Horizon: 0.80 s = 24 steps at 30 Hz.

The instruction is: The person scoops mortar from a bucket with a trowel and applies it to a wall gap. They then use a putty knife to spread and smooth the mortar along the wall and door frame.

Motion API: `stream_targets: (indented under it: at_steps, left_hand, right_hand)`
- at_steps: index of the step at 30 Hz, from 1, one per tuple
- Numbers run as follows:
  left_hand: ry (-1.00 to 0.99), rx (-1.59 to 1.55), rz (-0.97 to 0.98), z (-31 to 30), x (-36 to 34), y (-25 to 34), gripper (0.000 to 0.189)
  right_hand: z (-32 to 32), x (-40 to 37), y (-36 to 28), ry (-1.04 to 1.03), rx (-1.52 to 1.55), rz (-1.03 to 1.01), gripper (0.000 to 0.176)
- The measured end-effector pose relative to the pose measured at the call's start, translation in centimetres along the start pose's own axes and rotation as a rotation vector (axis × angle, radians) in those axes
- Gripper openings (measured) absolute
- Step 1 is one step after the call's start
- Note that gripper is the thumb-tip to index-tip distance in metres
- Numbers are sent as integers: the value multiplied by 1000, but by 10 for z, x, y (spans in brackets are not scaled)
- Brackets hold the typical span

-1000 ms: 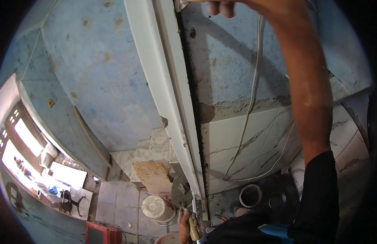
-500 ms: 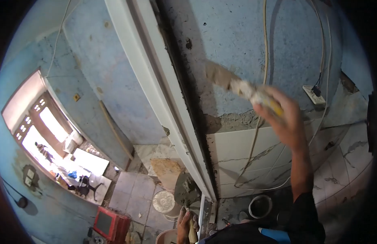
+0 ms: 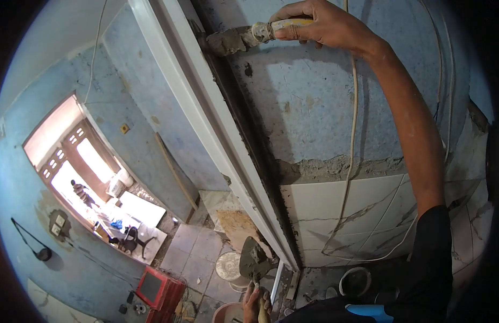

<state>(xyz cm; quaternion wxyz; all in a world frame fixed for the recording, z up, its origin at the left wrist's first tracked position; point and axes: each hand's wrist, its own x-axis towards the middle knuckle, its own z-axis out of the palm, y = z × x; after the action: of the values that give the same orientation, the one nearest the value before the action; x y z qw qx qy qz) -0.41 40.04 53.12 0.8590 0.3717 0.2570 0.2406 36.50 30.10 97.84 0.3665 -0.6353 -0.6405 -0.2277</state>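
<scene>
My right hand [image 3: 327, 27] grips the yellow handle of a mortar-caked putty knife [image 3: 228, 42] high on the wall. Its blade reaches the dark gap [image 3: 244, 124] between the white frame [image 3: 187, 102] and the blue wall [image 3: 314, 102]; whether it presses in there I cannot make out. Low down, my left hand [image 3: 252, 306] is closed around the wooden handle of a trowel [image 3: 253, 264]. Wet grey mortar lies heaped on the trowel's blade, close beside the foot of the frame.
Below the trowel stand a lidded bucket [image 3: 228, 266] and a pinkish basin [image 3: 228, 312]. A round bucket [image 3: 355, 281] sits by the tiled wall [image 3: 341, 207]. A loose cable [image 3: 352, 118] hangs down the wall. At lower left is a red box [image 3: 160, 290].
My right hand has swung up and to the left with the putty knife, bringing its blade to the frame's edge. My left hand still holds the loaded trowel low down. The view has shifted slightly.
</scene>
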Motion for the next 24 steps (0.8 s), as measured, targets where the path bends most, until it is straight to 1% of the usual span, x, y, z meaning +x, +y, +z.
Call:
stream_targets:
  at_steps: [1,3,5,7,10,14,16,19,21,24]
  left_hand:
    - [-12,3,3,-2,-2,0,33]
    - [-2,-4,0,-11,-2,-2,31]
    - [6,-7,-8,-16,-2,-4,30]
    - [-31,-90,9,-10,-3,-2,31]
    - [13,-34,17,-19,0,-7,31]
    - [-11,-13,-6,-20,5,-6,32]
    - [24,11,6,-19,6,-7,32]
    - [17,3,-1,0,0,4,31]
    - [31,7,-2,5,-2,7,30]
    - [54,8,-1,6,-5,7,29]
  right_hand:
    - [-1,1,0,-1,6,-3,31]
    - [-4,3,-2,-79,43,219,32]
    - [-2,5,3,-85,84,188,32]
    - [0,8,8,-91,122,158,33]
    - [1,10,14,-68,128,142,31]
    - [1,14,15,-72,90,186,31]
    - [0,13,13,-73,103,210,30]
    - [2,15,10,-40,57,207,29]
    - [4,17,5,23,-27,235,26]
    - [4,16,-7,40,-60,267,26]
